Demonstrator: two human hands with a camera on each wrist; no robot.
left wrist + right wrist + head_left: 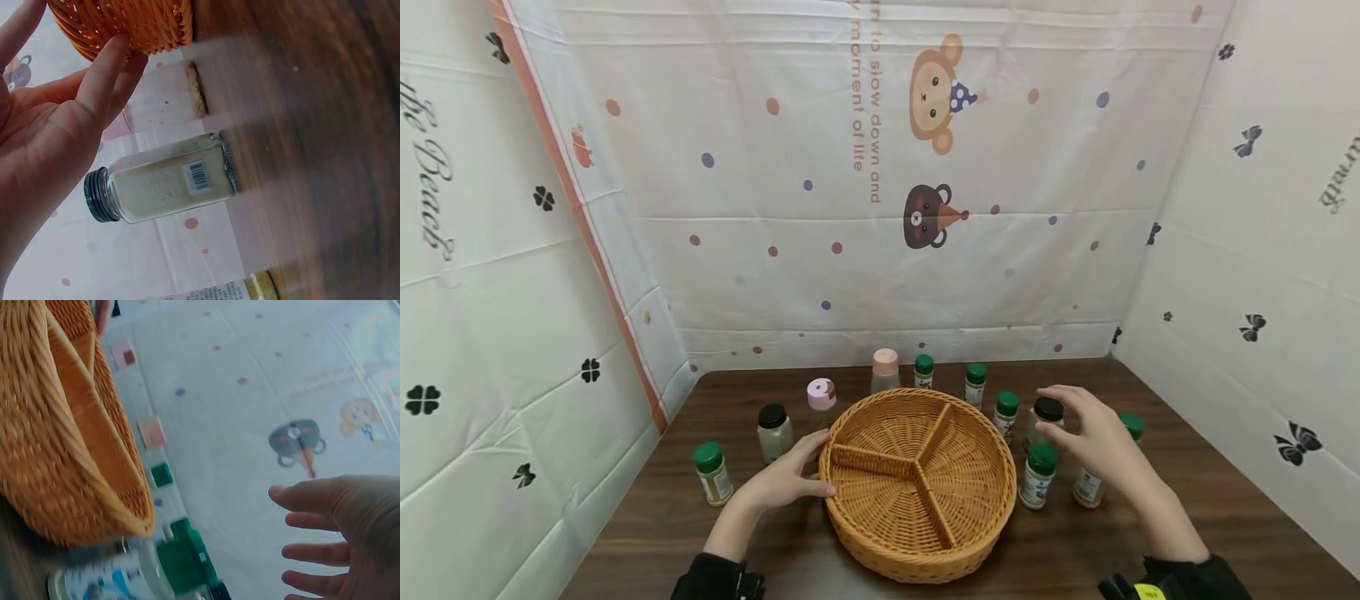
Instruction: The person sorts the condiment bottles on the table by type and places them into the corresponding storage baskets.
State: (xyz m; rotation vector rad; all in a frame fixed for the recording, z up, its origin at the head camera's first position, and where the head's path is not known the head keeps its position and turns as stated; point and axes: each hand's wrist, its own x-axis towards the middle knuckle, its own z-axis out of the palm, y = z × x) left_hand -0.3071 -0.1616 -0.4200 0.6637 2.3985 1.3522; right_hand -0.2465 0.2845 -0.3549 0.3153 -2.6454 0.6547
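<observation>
- The round wicker basket [880,508], split into three sections, stood towards the front of the counter [797,550], with jars around it.
- The left hand [786,479] had a fairly wide grip, its fingertips touching the basket's left side; a squarish black-capped jar [775,433] stood near it.
- The right hand [1097,437] had a wide grip around nothing, fingers apart, above the jars right of the basket.
- A green-capped jar [1037,475] stood just beside the basket's right edge.

Basket [917,570]: woven wicker, rough
Table [640,533]: wood-grain, smooth
Backdrop [820,92]: cloth, matt
Black-capped left jar [169,181]: glassy, smooth
Green caps [1042,458]: plastic
</observation>
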